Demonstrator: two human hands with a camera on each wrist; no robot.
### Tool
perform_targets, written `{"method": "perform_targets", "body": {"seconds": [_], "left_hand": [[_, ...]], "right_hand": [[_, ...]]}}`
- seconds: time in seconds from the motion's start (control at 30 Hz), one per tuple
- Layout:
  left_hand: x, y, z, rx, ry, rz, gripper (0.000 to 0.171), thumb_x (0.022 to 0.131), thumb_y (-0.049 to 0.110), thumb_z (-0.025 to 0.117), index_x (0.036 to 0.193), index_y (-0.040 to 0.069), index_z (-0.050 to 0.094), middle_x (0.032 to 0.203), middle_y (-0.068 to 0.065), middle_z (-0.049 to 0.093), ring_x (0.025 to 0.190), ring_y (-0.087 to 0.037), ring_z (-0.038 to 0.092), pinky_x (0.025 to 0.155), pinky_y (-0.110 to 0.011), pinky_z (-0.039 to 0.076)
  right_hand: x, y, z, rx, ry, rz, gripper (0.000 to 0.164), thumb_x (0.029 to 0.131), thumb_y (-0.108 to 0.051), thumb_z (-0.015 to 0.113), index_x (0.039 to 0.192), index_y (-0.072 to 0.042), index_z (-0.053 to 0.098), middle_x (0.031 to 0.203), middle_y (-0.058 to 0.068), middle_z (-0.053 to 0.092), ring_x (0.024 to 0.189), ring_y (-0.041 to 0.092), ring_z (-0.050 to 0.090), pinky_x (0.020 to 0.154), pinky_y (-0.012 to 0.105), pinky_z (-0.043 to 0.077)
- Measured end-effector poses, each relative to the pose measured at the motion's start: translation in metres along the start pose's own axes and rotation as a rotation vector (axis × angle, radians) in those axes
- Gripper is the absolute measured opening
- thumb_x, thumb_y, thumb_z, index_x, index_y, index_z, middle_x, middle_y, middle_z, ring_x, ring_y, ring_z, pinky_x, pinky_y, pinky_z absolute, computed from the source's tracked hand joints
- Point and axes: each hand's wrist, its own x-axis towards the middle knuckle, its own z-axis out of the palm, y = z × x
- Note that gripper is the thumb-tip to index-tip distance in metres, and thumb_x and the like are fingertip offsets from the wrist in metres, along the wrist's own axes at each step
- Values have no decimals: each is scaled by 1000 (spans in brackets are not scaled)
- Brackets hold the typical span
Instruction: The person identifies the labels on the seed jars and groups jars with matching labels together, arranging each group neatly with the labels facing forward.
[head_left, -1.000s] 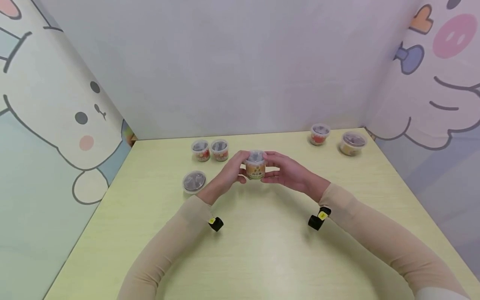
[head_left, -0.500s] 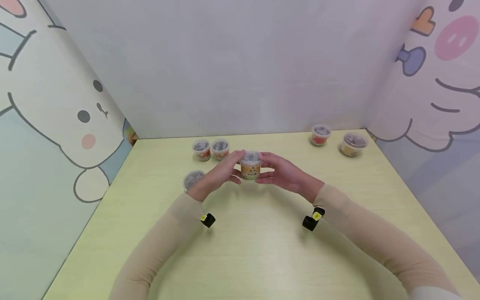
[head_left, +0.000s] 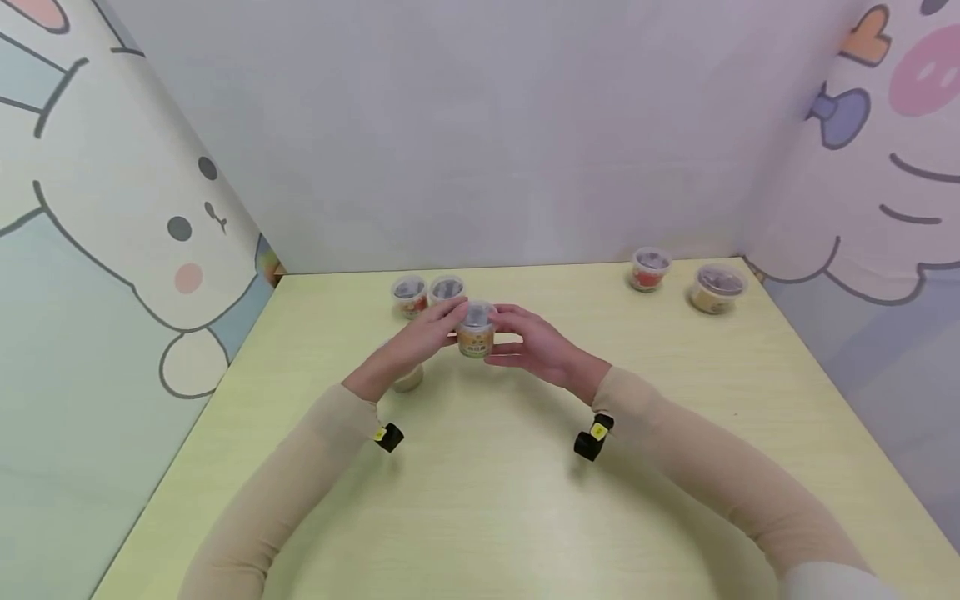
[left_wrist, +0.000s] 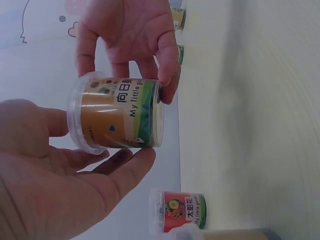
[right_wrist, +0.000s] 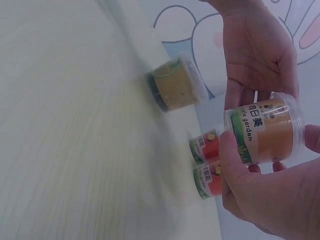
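Observation:
Both hands hold a small plastic cup (head_left: pixel 476 331) upright above the table. It has a clear lid and an orange and green label reading "My little garden" (left_wrist: pixel 120 112). My left hand (head_left: pixel 416 342) grips its left side, thumb near the lid and fingers lower down. From the right, my right hand (head_left: pixel 543 348) grips it likewise, its fingers also seen against the cup (right_wrist: pixel 267 130) in the right wrist view. Under my left wrist stands a wider cup (head_left: pixel 408 380), mostly hidden in the head view; its tan label shows in the right wrist view.
Behind my left hand two red-labelled cups (head_left: pixel 409 298) stand side by side near the back edge. At the back right are another red-labelled cup (head_left: pixel 649 269) and a wide tan-labelled cup (head_left: pixel 717 289). Walls with cartoon drawings enclose the table (head_left: pixel 480 500).
Both hands have carried the cup leftward, toward the two red-labelled cups. My left hand and wrist now cover most of the wider cup. The head view has shifted slightly.

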Motion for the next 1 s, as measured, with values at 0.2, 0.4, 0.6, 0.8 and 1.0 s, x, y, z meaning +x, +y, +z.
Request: {"method": "perform_targets", "body": {"seconds": [0.2,0.4,0.6,0.8,1.0], "left_hand": [[-9,-8,-11,265,3,115,68,105,42,54,160,12,29,161,-7,35,141,-29,42,111,-50,40],[-10,-21,-22,597,-19,252,82,93,39,75,158,8,35,160,-11,37,145,-28,36,114,-51,36],[-13,-27,-25,728,-13,210,83,91,35,78,158,10,36,155,-16,42,140,-34,43,111,-54,38],[-13,-31,-25,795,-18,161,81,91,34,79,155,5,39,154,-19,43,137,-36,46,110,-55,40],[-16,-33,-27,851,-18,170,77,88,30,83,148,-1,47,145,-20,51,129,-35,52,107,-53,43]], "right_hand": [[11,8,9,-13,27,18,50,106,-31,55,149,-11,40,143,18,43,119,41,57,102,48,49],[19,18,12,-52,29,54,52,105,-29,56,150,-10,39,143,17,47,118,38,59,104,50,48],[28,28,16,-53,23,69,54,104,-25,58,150,-6,38,142,18,50,128,38,54,106,49,46],[37,39,21,-34,29,47,50,103,-14,58,147,-3,38,139,20,54,127,35,56,108,48,44],[39,43,25,-58,20,39,50,102,-12,58,147,1,39,139,20,55,127,33,55,110,49,42]]}}
